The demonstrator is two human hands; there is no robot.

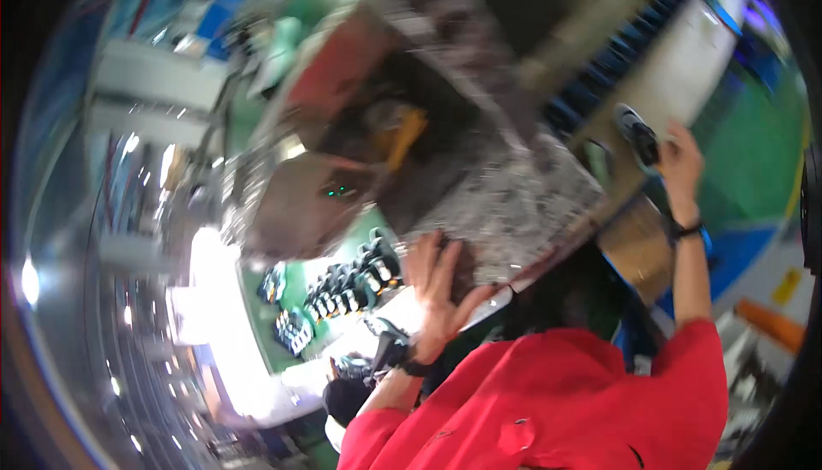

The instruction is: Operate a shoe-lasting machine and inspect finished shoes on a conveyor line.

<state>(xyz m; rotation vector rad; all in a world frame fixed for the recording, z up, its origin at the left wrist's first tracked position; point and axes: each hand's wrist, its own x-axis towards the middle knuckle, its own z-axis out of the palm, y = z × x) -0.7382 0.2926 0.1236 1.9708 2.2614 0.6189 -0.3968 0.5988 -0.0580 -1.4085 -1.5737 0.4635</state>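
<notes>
My left hand (pixel 438 286) lies with its fingers spread on the near edge of a worn grey machine table (pixel 505 205). Nothing shows in its grasp. Out to the right, my right hand (pixel 681 166) is closed around one end of a dark shoe (pixel 638 136) with a pale sole edge. The shoe is over a long light-coloured conveyor surface (pixel 685 59). Motion blur hides the exact finger positions on it. Above the grey table is a dark machine opening with a yellow part (pixel 407 138) inside.
Several dark shoes (pixel 347 290) stand in rows beyond my left hand, near a brightly lit white surface (pixel 231 342). A brown cardboard box (pixel 638 243) sits below my right forearm. A rounded machine housing (pixel 308 205) with small green lights juts out at the left.
</notes>
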